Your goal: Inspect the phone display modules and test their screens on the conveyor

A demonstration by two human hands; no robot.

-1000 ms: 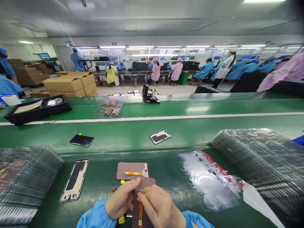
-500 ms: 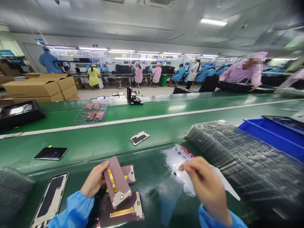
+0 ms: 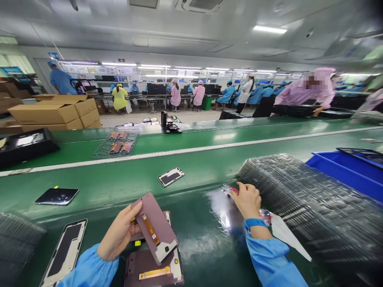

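My left hand [image 3: 119,231] grips a phone screen panel [image 3: 155,227] by its upper left edge. The panel is tilted, its brown back facing me, with an orange ribbon cable and a dark spot on a pale end strip. Beneath it lie another brown-backed panel [image 3: 134,265] and, partly hidden, one more. My right hand [image 3: 247,199] is at the red-marked edge of a stack of clear film pieces [image 3: 220,209]. Its fingers are bent together there; what lies between the fingertips is too small to make out.
Stacked clear plastic trays [image 3: 287,179] and a blue bin [image 3: 344,171] stand at right. A pale phone frame [image 3: 171,176], a dark phone screen [image 3: 56,196] and a larger-looking frame [image 3: 64,251] lie around. More brown panels [image 3: 121,146] sit across the white divider. Co-workers are beyond.
My right hand has moved up and away to the film's red edge. The held panel has shifted slightly right; the yellow square on its end now looks dark.
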